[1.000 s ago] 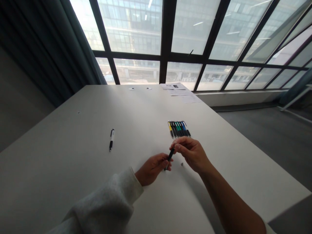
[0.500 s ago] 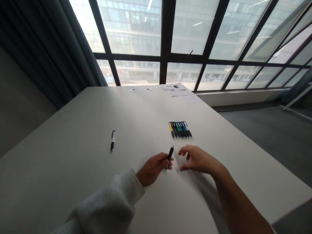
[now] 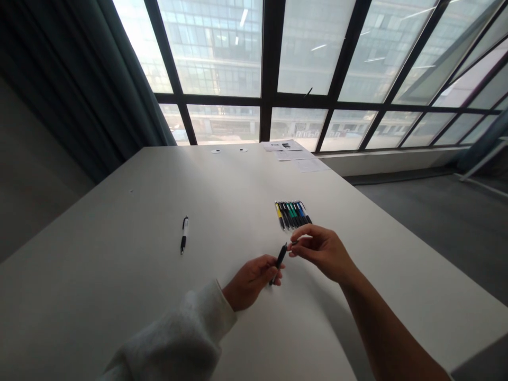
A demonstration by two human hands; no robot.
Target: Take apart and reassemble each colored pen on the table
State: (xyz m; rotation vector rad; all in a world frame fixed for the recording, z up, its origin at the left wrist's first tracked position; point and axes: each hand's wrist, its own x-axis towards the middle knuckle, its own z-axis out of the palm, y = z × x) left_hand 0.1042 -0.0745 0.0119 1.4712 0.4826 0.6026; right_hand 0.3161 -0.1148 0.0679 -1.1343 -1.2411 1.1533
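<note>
My left hand [image 3: 256, 279] is closed around a black pen [image 3: 281, 257], which tilts up and to the right, its narrow end pointing away from me. Just beyond that end, my right hand [image 3: 319, 248] pinches a small dark pen part [image 3: 294, 243] between thumb and forefinger; its exact shape is too small to tell. Behind my right hand lies a tight row of pens [image 3: 291, 214] with yellow, black, green, blue and white barrels. Off to the left, a white pen with a black grip [image 3: 184, 235] lies alone on the table.
The white table [image 3: 226, 196] stretches towards a large window. Sheets of paper [image 3: 289, 151] lie at its far right edge, and two small round white pieces [image 3: 243, 150] sit along the back. A dark curtain [image 3: 130, 90] hangs on the left.
My right hand has moved up and its fingers have closed from open to a pinch on a small dark part by the pen's end. My left hand still holds the pen.
</note>
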